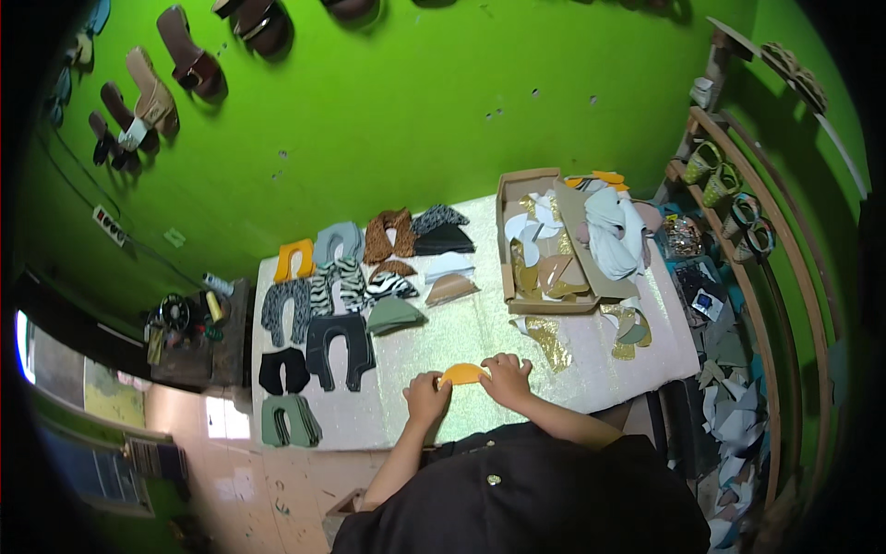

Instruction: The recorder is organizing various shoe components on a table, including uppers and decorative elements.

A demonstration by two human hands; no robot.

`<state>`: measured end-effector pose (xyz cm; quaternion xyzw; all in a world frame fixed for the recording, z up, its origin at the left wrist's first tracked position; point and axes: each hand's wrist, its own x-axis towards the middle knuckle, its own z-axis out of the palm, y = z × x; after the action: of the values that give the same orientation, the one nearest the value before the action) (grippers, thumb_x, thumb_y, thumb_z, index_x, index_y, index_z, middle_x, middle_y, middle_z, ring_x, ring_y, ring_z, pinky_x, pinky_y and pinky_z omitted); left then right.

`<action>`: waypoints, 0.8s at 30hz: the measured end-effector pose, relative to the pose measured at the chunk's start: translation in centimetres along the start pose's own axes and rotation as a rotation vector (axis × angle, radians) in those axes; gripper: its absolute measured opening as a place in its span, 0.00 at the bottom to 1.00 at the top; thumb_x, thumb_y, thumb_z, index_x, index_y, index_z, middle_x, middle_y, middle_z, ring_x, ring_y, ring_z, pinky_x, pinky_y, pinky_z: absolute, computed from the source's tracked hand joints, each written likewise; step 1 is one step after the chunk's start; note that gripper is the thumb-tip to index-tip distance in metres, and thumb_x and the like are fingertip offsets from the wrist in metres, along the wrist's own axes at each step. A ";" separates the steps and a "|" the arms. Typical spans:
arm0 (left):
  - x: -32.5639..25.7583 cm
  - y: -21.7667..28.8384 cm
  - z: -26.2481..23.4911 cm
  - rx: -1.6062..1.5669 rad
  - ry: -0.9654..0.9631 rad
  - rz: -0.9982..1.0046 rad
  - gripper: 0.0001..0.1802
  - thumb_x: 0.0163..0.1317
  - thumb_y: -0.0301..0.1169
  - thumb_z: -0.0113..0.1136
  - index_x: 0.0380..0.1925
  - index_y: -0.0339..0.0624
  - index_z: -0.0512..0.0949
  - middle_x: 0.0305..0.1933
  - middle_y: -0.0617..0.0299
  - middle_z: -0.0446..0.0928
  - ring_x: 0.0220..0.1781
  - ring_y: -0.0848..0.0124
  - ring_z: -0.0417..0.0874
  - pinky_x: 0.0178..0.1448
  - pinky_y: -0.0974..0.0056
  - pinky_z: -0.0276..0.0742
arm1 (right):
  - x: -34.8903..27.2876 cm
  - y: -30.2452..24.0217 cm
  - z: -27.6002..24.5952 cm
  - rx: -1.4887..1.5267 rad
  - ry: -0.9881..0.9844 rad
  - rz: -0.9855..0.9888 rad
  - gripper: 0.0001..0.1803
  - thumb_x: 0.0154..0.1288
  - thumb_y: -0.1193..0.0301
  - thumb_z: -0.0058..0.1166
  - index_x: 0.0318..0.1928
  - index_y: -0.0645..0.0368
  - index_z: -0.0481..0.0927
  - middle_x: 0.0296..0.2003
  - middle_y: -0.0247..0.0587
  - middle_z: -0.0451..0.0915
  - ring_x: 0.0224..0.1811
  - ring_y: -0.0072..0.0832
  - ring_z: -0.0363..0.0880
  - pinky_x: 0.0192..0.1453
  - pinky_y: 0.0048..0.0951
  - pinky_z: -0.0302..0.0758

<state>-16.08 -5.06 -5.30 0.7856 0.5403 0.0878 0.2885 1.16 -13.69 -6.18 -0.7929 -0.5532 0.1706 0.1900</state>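
Note:
In the middle near part of the table, an orange half-moon piece of sheet material [463, 374] is between my hands. My left hand [427, 397] grips its left end, and my right hand [508, 380] grips its right end, fingers bent onto the edge. Beyond them lie a green half-moon stack [395, 317], a tan half-moon piece [452, 289] and a zebra-striped half-moon piece [391, 285]. To the left are U-shaped pieces in rows, among them an orange one [295, 249], a large black one [338, 327] and a green stack [274, 421].
A cardboard box [505, 245] with gold and white scraps stands at the back right, beside a white cloth bundle [614, 231]. Gold scraps [544, 340] lie on the table [406, 429]. A wooden rack [738, 245] and floor scraps are right. A sewing machine [173, 314] stands left.

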 end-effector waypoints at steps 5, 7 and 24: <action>-0.4 0.7 -0.8 -0.013 -0.023 0.058 0.18 0.53 0.42 0.60 0.40 0.44 0.79 0.35 0.55 0.77 0.42 0.59 0.76 0.47 0.52 0.63 | -2.1 -1.2 0.0 0.034 0.119 0.048 0.24 0.57 0.56 0.53 0.54 0.47 0.71 0.48 0.36 0.71 0.55 0.33 0.65 0.53 0.48 0.54; -0.8 0.2 -0.6 -0.021 0.046 0.059 0.21 0.53 0.42 0.60 0.45 0.44 0.77 0.39 0.54 0.76 0.45 0.57 0.74 0.49 0.51 0.62 | -3.4 -1.4 0.1 0.067 0.121 0.074 0.26 0.57 0.56 0.53 0.56 0.48 0.70 0.49 0.37 0.70 0.55 0.34 0.64 0.54 0.47 0.53; 0.8 12.2 1.6 -0.143 0.102 0.660 0.29 0.52 0.36 0.58 0.56 0.47 0.67 0.61 0.51 0.62 0.66 0.55 0.58 0.62 0.50 0.47 | -7.3 4.8 -7.3 0.171 0.696 0.310 0.15 0.49 0.70 0.57 0.41 0.50 0.77 0.43 0.36 0.73 0.51 0.33 0.68 0.55 0.38 0.51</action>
<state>-5.28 -8.01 -0.04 0.8904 0.2633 0.2533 0.2715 6.14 -22.93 -1.75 -0.8589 -0.3131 -0.0365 0.4036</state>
